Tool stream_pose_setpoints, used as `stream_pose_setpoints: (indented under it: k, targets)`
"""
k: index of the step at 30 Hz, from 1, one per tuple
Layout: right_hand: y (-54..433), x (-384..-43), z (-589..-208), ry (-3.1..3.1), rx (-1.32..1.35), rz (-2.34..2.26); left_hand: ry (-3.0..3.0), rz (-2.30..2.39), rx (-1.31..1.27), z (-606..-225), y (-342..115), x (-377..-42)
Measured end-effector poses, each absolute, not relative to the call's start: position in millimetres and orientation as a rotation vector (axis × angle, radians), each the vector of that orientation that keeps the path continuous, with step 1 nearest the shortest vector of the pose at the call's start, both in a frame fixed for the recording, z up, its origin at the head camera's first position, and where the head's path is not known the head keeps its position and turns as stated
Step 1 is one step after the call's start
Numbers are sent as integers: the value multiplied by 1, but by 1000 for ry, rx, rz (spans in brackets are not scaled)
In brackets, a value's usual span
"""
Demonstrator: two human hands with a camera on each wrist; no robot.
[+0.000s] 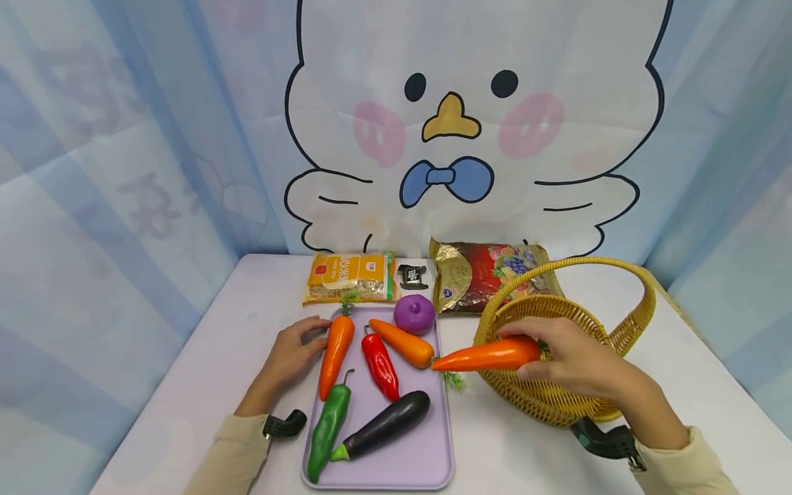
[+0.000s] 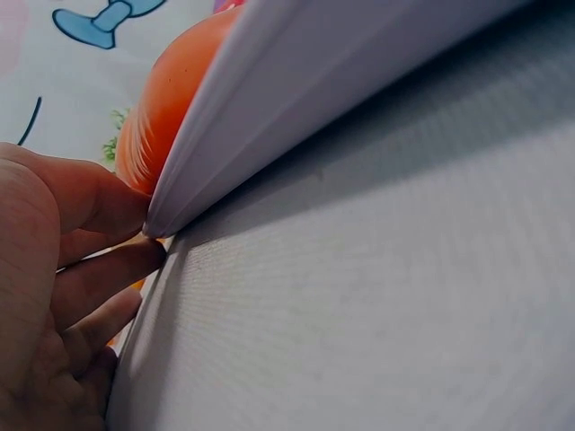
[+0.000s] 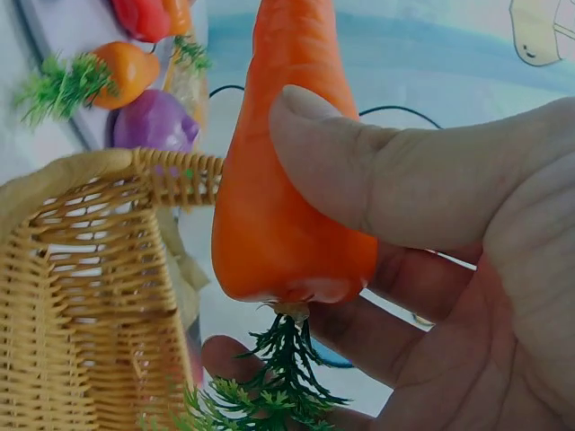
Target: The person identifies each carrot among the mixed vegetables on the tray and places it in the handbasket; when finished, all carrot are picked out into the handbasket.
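The held carrot is in the air across the left side of the basket, its thin tip pointing left toward the tray and its leafy end tucked in by the palm. The right hand has it pinched, grip closed around the thick end, thumb on one side and fingers on the other. That end probably gives the surest purchase, though a firm, even squeeze would suit the slick-looking skin. The tip swings widest, so it needs watching: it overlaps the green top of the orange carrot, and whether they touch I cannot tell. Level, unhurried movement should spare both the rim and the tall handle. The left hand has its grip loose, fingers lightly bent against the tray's left edge, which could help steady it on the counter.
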State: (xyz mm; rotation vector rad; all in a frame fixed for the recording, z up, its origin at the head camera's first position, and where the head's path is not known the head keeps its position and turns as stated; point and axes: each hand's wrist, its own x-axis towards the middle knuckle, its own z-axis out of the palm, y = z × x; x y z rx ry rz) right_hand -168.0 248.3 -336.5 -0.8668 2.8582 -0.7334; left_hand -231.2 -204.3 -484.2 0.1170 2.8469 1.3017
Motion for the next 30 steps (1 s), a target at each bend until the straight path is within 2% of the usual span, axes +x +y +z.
stream_pose_setpoints:
  k: [30]
  targets:
    - [281,-182,-344,2889,-814,-674,2854,1331,142,-486,-206,-233]
